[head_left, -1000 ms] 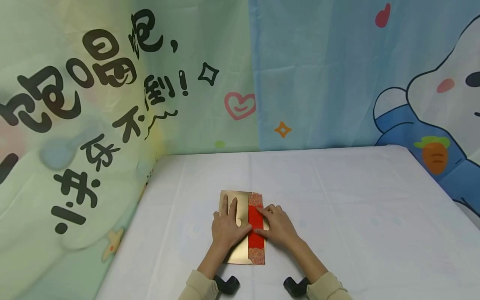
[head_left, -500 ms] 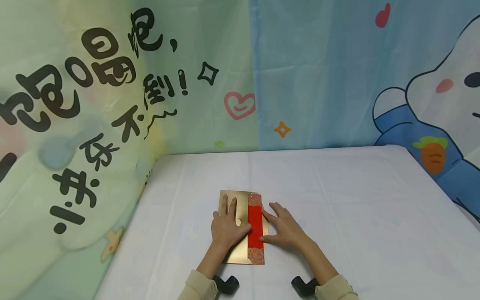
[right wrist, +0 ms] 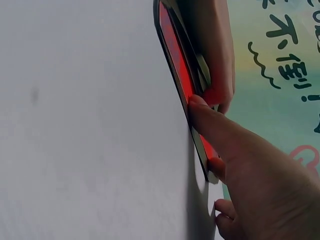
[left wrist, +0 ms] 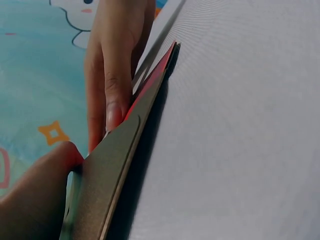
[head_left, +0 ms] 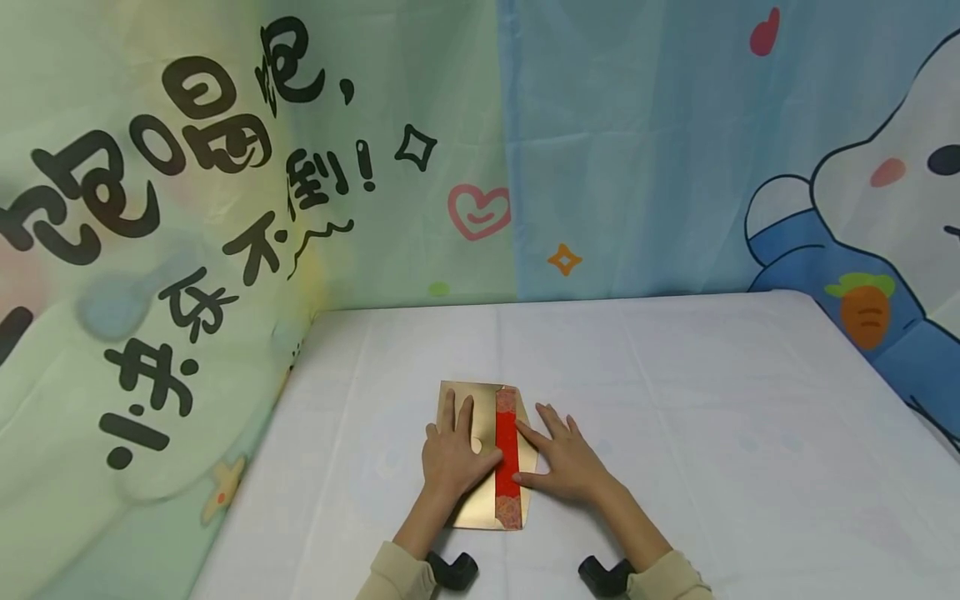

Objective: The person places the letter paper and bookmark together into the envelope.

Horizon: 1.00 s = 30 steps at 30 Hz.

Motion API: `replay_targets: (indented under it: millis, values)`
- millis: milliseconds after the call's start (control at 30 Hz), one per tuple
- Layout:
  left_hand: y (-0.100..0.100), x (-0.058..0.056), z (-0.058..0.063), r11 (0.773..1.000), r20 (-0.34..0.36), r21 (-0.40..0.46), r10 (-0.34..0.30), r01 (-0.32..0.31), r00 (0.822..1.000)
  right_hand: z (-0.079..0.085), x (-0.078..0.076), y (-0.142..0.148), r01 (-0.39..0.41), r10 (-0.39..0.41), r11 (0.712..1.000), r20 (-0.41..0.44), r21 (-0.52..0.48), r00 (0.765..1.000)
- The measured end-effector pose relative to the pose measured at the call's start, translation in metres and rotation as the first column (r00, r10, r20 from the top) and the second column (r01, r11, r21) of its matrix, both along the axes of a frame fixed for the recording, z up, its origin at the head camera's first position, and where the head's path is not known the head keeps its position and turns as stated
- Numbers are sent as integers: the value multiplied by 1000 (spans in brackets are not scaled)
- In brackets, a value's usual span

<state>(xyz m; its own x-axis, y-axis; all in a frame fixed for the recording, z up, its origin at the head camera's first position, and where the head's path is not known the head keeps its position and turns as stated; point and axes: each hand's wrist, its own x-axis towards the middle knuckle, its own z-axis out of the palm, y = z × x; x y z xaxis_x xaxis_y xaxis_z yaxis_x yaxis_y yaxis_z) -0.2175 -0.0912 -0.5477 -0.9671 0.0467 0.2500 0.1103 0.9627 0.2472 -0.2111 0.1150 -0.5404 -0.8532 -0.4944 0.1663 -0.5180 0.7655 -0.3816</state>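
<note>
A gold-coloured folded paper (head_left: 476, 500) lies on the white cloth, with a narrow red strip (head_left: 507, 450), patterned at both ends, running along its right part. My left hand (head_left: 454, 454) rests spread over the gold side, its thumb reaching across to the strip's left edge. From the right, my right hand (head_left: 573, 467) touches the strip's right edge with index finger and thumb stretched apart. Both the right thumb (right wrist: 207, 112) and the red face (right wrist: 185, 75) show in the right wrist view. Seen from the left wrist, the paper (left wrist: 107, 180) appears nearly edge-on, with a red edge beyond.
White cloth (head_left: 675, 400) covers the table. A printed curtain (head_left: 405, 233) with writing and a cartoon figure stands behind and to the left. Black wrist mounts (head_left: 453, 571) sit at the inner sides of both forearms.
My right hand first drew away to the right off the strip, then came back slightly left to its edge. The red strip looks narrower now. The left hand has stayed in place.
</note>
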Motion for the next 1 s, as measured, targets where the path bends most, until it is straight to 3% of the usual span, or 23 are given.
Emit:
replay_targets:
  millis: [300,600,1000]
  values:
    - [-1,-1,1,1000,2,-14,6,-6,1000,0,2,-10,45,-45,999,-12,7,999]
    - [0,0,0,1000,-25,20,-5,6,1000,-2,-1,-6,17,-13,993,37,-118,999]
    - [0,-1,-2,1000,-22,-4,-3,3,1000,-3,-1,-11,43,-43,998,7,-52,999]
